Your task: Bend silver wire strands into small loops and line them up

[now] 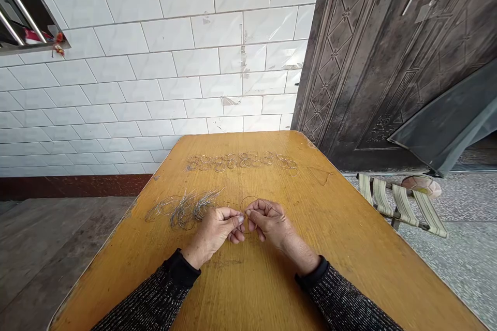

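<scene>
My left hand (220,228) and my right hand (271,221) meet above the middle of the wooden table, thumbs and forefingers pinched close together. Between the fingertips runs a thin wire (244,199), part of it curving in a loop above my right fingers; the exact spot of each grip is too small to make out. Just left of my left hand lies a tangled bundle of thin wires (185,211), some grey and silvery, with loose ends fanning out. Farther back, several small wire rings (236,161) lie overlapping in a row across the table.
The yellow-brown table (310,279) reaches toward a white tiled wall (163,62). A loose bent wire (325,178) lies near its right edge. Right of it stand a striped folding stool (404,208), a ball (422,185) and a dark carved door (365,51) with a grey sheet (450,114).
</scene>
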{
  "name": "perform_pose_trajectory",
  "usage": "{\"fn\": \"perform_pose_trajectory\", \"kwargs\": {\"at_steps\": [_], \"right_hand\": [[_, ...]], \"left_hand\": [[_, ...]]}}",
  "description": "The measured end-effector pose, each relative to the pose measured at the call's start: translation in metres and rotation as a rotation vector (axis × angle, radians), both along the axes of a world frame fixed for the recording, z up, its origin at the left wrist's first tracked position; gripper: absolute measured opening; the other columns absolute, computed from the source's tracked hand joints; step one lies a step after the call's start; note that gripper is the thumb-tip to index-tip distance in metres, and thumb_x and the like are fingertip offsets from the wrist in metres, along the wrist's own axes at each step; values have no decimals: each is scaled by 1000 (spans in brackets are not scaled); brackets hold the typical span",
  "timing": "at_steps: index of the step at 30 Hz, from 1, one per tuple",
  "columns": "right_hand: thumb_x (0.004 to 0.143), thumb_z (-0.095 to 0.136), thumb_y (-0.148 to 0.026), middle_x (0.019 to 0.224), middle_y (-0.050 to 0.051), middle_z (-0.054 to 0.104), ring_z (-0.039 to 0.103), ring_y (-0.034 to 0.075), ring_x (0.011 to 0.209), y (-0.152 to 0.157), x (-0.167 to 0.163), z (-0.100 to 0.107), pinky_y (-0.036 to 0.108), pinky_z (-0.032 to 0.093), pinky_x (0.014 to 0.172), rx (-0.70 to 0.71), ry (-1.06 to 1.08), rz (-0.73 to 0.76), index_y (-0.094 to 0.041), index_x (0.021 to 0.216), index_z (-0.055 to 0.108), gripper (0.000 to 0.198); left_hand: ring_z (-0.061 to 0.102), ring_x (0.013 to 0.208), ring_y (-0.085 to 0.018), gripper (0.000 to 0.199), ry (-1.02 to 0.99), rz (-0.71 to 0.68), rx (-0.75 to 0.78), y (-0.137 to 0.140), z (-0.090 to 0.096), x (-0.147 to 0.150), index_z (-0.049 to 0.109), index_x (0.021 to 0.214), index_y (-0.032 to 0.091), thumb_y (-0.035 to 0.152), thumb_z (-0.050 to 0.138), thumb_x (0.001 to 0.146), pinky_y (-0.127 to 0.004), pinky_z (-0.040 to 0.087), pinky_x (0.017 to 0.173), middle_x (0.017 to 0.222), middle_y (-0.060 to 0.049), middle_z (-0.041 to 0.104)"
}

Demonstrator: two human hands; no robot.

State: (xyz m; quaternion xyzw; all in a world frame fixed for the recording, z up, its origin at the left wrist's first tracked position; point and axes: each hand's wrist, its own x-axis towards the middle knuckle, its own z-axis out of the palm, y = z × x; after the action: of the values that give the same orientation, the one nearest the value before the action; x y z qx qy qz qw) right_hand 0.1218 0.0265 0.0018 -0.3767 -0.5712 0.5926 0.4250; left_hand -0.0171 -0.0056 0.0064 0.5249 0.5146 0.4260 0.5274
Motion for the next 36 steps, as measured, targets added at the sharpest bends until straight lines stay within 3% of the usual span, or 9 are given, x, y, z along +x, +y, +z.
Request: {"fn": "perform_pose_trajectory", "kwargs": {"at_steps": [17,22,27,33,36], "right_hand": [[72,53,-33,49,-6,51,40,3,31,-1,5,0,16,31,32,77,-75,98,-15,68,52,18],[71,58,-37,58,-4,56,44,5,38,1,12,8,18,34,38,109,38,7,-15,87,54,28],[69,61,-43,59,-2,56,45,5,42,2,13,8,18,33,40,71,110,-25,-14,81,58,31],[62,68,-40,59,-3,57,51,7,48,0,9,-1,17,38,43,-106,89,210,-15,75,58,29],[63,69,-38,60,-2,58,54,7,53,-2,9,0,17,40,47,-121,165,237,-15,72,57,27]], "left_hand": [[48,43,-7,20,-90,-3,-21,-1,0,-3,56,63,13,31,55,74,-20,35,44,55,1,55],[44,40,-6,18,-122,44,-20,0,-3,-6,54,62,14,28,55,72,-18,32,41,51,2,52],[45,40,-6,18,-18,93,67,-1,1,-2,53,59,14,27,53,72,-19,35,42,50,2,52],[48,42,-8,18,7,181,146,-1,4,-1,53,63,14,30,53,72,-21,39,44,52,2,53],[47,42,-7,20,-17,184,155,-1,2,-1,53,61,14,30,53,72,-20,38,43,52,2,53]]}}
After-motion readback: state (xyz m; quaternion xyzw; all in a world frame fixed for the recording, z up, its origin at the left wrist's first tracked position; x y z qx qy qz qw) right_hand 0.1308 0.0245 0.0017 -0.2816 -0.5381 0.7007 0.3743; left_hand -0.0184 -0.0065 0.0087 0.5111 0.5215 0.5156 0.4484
